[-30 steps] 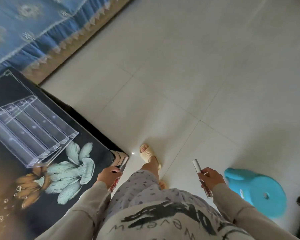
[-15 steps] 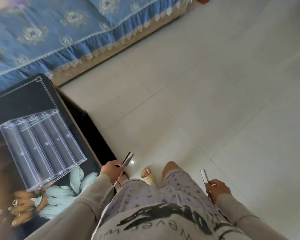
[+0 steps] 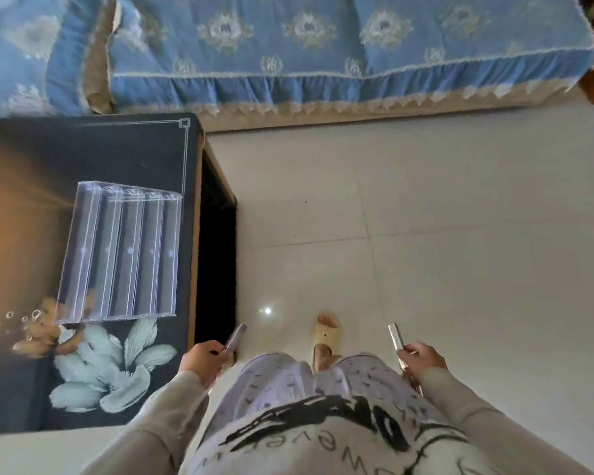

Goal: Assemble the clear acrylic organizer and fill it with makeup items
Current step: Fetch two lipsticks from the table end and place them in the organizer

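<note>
Acrylic organizer point(image 3: 120, 252): clear, five long compartments, lying on the dark floral table point(image 3: 83, 152) at left, well apart from both hands.
Left hand point(image 3: 201, 359): fingers curled around a slim makeup tube point(image 3: 235, 337), just right of the table's near edge.
Right hand point(image 3: 422, 358): fingers closed on a second slim tube point(image 3: 395, 337), over the floor at right.
Far side: blue sofa cover point(image 3: 323, 46).
</note>
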Demonstrator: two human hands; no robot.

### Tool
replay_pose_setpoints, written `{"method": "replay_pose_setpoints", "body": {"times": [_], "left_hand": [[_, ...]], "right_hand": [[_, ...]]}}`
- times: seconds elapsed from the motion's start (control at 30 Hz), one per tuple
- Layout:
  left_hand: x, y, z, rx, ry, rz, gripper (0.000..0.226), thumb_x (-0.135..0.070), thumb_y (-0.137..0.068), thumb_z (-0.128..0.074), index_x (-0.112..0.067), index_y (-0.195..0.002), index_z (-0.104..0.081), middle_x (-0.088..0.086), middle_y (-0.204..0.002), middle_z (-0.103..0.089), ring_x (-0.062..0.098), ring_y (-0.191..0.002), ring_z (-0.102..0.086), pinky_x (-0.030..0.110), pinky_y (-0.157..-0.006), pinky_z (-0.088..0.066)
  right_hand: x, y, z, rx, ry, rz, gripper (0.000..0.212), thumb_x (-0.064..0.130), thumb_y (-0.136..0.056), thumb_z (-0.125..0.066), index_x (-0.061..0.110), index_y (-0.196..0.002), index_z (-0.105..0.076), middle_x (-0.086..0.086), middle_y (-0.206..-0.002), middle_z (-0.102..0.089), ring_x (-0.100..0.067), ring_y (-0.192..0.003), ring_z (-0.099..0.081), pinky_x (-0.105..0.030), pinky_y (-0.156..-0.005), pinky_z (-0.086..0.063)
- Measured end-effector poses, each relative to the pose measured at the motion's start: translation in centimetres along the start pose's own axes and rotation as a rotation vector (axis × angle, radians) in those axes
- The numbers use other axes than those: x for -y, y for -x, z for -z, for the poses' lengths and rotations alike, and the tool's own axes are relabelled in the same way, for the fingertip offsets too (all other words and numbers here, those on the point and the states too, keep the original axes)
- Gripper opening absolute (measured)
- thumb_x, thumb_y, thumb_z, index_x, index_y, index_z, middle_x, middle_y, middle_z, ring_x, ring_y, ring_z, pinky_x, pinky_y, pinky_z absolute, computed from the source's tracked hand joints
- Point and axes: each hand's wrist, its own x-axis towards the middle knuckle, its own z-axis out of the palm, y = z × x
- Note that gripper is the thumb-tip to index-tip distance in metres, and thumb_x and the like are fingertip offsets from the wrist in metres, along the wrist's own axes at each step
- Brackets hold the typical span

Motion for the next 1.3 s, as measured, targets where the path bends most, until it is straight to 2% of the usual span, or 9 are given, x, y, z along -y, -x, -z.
{"method": "replay_pose_setpoints", "body": {"times": [0.13, 0.3, 0.47, 0.7, 0.8, 0.9, 1.07, 1.2, 1.3], "left_hand": [[-1.3, 0.7, -1.0, -0.087, 0.224, 0.112, 0.034, -0.012, -0.083, -0.062, -0.024, -0.053, -0.051, 0.0, -0.051, -0.054, 0.02, -0.055, -0.05, 0.025, -0.054, -0.036], [-2.7, 0.4, -1.7, -0.076, 0.373, 0.203, 0.029, -0.02, -0.086, -0.06, -0.022, -0.059, -0.052, 0.008, -0.081, -0.058, 0.021, -0.079, -0.052, 0.025, -0.071, -0.034], [-3.7, -1.4, -0.7, -0.102, 0.52, 0.277, 0.021, -0.018, -0.085, -0.061, -0.02, -0.065, -0.057, 0.007, -0.075, -0.057, 0.02, -0.078, -0.051, 0.025, -0.07, -0.033], [-5.1, -4.2, 5.1, -0.132, 0.569, 0.289, 0.023, -0.02, -0.086, -0.058, -0.023, -0.064, -0.055, -0.001, -0.067, -0.058, 0.018, -0.072, -0.052, 0.02, -0.055, -0.037], [-5.9, -5.1, 8.0, -0.17, 0.616, 0.3, 0.011, -0.024, -0.087, -0.059, -0.018, -0.089, -0.067, 0.008, -0.09, -0.07, 0.022, -0.085, -0.06, 0.018, -0.069, -0.039], [-6.5, -5.6, 10.1, -0.205, 0.623, 0.308, 0.023, -0.023, -0.087, -0.058, -0.012, -0.106, -0.067, 0.012, -0.108, -0.07, 0.027, -0.102, -0.064, 0.021, -0.077, -0.042], [-6.6, -5.7, 11.2, -0.273, 0.8, 0.366, 0.018, -0.022, -0.087, -0.059, -0.011, -0.097, -0.068, 0.011, -0.083, -0.066, 0.024, -0.081, -0.061, 0.025, -0.068, -0.044], [-6.2, -5.4, 9.3, -0.305, 0.98, 0.49, 0.019, -0.018, -0.085, -0.061, -0.01, -0.1, -0.069, 0.008, -0.082, -0.065, 0.021, -0.076, -0.06, 0.018, -0.064, -0.039], [-6.4, -4.7, 7.2, -0.315, 1.119, 0.611, 0.023, -0.013, -0.084, -0.062, -0.005, -0.104, -0.068, 0.013, -0.092, -0.067, 0.022, -0.082, -0.061, 0.022, -0.058, -0.036]], "right_hand": [[5.7, -4.1, 4.1, -0.016, 0.084, 0.128, 0.016, 0.015, -0.088, -0.056, 0.003, -0.093, -0.064, -0.012, -0.082, -0.059, -0.024, -0.079, -0.055, -0.029, -0.072, -0.044], [11.9, -7.9, 6.3, -0.009, 0.127, 0.219, 0.013, 0.012, -0.086, -0.058, 0.001, -0.091, -0.064, -0.013, -0.08, -0.061, -0.029, -0.076, -0.059, -0.031, -0.074, -0.048], [17.3, -10.4, 6.1, 0.036, 0.259, 0.293, 0.008, 0.01, -0.086, -0.057, 0.006, -0.079, -0.056, -0.015, -0.077, -0.061, -0.027, -0.057, -0.054, -0.024, -0.055, -0.04], [25.2, -11.8, 5.3, 0.076, 0.483, 0.323, 0.015, 0.016, -0.088, -0.057, 0.002, -0.085, -0.063, -0.012, -0.081, -0.062, -0.023, -0.074, -0.054, -0.027, -0.067, -0.039], [29.7, -12.1, 4.4, 0.075, 0.56, 0.359, 0.015, 0.017, -0.088, -0.057, 0.004, -0.081, -0.061, -0.011, -0.081, -0.059, -0.023, -0.077, -0.051, -0.023, -0.067, -0.032], [33.4, -12.4, 3.2, 0.089, 0.62, 0.4, 0.014, 0.015, -0.088, -0.058, 0.003, -0.081, -0.061, -0.015, -0.086, -0.063, -0.022, -0.077, -0.049, -0.023, -0.066, -0.031], [39.6, -12.4, 0.8, 0.135, 0.752, 0.498, 0.022, 0.014, -0.088, -0.06, -0.004, -0.099, -0.066, -0.017, -0.101, -0.069, -0.02, -0.077, -0.051, -0.023, -0.063, -0.034], [44.4, -12.0, -1.8, 0.22, 0.772, 0.54, 0.008, 0.006, -0.084, -0.061, 0.0, -0.081, -0.065, -0.015, -0.077, -0.063, -0.027, -0.06, -0.052, -0.026, -0.057, -0.038], [48.2, -12.0, -4.0, 0.265, 0.881, 0.611, 0.029, 0.005, -0.084, -0.06, 0.015, -0.058, -0.052, -0.007, -0.056, -0.056, -0.028, -0.063, -0.055, -0.025, -0.055, -0.039]]}}
